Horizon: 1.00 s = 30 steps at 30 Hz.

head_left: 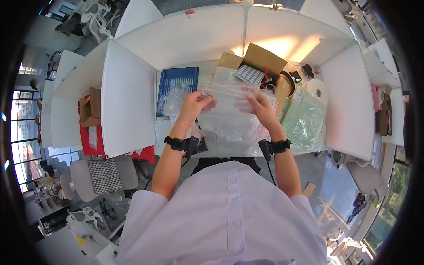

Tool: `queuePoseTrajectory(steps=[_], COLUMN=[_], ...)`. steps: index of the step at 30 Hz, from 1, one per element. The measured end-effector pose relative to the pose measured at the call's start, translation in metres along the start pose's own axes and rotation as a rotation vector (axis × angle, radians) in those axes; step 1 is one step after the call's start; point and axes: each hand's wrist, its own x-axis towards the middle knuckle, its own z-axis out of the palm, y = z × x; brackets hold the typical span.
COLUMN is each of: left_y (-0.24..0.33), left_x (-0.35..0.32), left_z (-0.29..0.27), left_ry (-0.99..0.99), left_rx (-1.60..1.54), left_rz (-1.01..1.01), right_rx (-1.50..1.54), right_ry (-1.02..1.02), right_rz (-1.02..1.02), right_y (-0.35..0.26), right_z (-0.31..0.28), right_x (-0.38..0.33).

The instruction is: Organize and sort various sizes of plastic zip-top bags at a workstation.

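A clear plastic zip bag (226, 105) is stretched between my two hands above the table. My left hand (194, 106) pinches its upper left corner between thumb and fingers. At the upper right, my right hand (261, 108) grips the same bag, its fingertips showing through the film. The bag's top edge runs level between them, and its lower part hangs down toward me. Left of my left hand lies a blue tray (187, 73) with small clear plastic packets (173, 99) on it. I wear a black strap with a small device on each wrist.
Behind my right hand, an open cardboard box (265, 59) holds a white gridded sheet (250, 74) and cables. Farther right are a white roll (316, 89) and green-tinted plastic bags (304, 117). White partitions (181, 37) enclose the table's back and sides.
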Motion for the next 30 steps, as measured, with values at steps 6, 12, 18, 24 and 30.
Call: queuePoseTrajectory(steps=[6, 12, 18, 24, 30], left_y=[0.021, 0.031, 0.018, 0.006, 0.005], left_x=[-0.005, -0.013, -0.008, -0.004, -0.004], left_z=[0.001, 0.014, 0.013, 0.015, 0.03], left_ry=[-0.058, -0.021, 0.034, 0.149, 0.239], left_rx=[-0.027, -0.032, -0.029, -0.007, -0.148], left_rz=[0.017, 0.127, 0.169, 0.291, 0.303], right_rx=[-0.027, 0.037, -0.044, 0.158, 0.101], right_ry=[0.08, 0.15, 0.267, 0.194, 0.238], right_rz=[-0.161, -0.238, -0.247, -0.277, -0.232], right_y=[0.01, 0.016, 0.011, 0.023, 0.02], right_z=[0.009, 0.007, 0.013, 0.011, 0.017], right_x=[0.011, 0.012, 0.007, 0.01, 0.006])
